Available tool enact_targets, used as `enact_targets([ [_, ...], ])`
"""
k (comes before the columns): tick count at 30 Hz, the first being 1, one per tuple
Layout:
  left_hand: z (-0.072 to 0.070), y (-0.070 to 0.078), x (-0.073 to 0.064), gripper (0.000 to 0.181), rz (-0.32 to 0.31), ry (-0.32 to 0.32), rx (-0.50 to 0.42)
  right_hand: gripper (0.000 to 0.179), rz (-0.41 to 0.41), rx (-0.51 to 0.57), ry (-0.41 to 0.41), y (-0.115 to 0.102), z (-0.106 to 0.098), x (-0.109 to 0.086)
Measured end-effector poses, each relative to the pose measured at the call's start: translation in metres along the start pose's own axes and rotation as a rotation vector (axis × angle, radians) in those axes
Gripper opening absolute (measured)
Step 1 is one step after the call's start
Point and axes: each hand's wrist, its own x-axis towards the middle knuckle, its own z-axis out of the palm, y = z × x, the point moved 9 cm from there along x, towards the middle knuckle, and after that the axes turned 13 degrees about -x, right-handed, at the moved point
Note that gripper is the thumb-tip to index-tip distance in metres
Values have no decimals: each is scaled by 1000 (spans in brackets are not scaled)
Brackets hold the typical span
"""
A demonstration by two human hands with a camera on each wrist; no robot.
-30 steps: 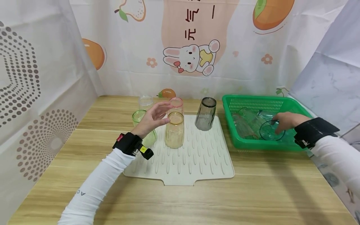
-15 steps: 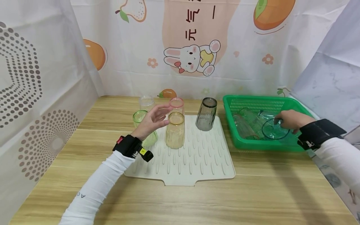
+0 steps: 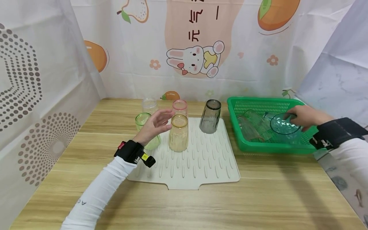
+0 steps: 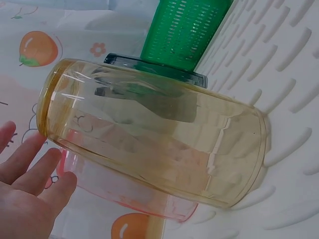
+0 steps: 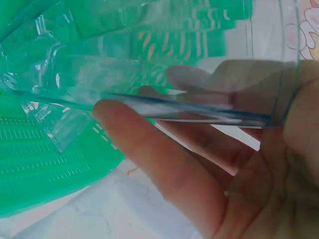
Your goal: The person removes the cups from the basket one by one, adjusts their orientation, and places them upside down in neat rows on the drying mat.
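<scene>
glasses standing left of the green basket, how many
5: clear glass back left, pink glass back middle, grey glass back right, green glass front left, partly behind the left hand, yellow glass front middle.

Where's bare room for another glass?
Free: the white mat in front of the grey glass and amber glass; the wooden table before the mat and green basket. Crowded: the mat's back left, around the left hand, and the basket's left half.

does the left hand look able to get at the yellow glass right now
Likely yes: the left hand is open beside the yellow glass, close to its top, and nothing seems to stand between them.
</scene>
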Motion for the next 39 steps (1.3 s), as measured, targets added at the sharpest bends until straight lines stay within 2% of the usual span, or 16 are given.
enact_targets([
  [9,-1,-1,-4,87,18,-4,2,27,-9,9,-4,-4,-27,-2],
  [18,-3,0,-6,88,20,-4,-1,29,-5,11,-12,-21,-51,-4],
  [32,5,5,-5,84,27,-16,-18,31,-86,-6,-2,-83,-77,8],
  [39,6,13,-3,86,68,-23,23,31,-172,-28,4,-123,-83,16],
])
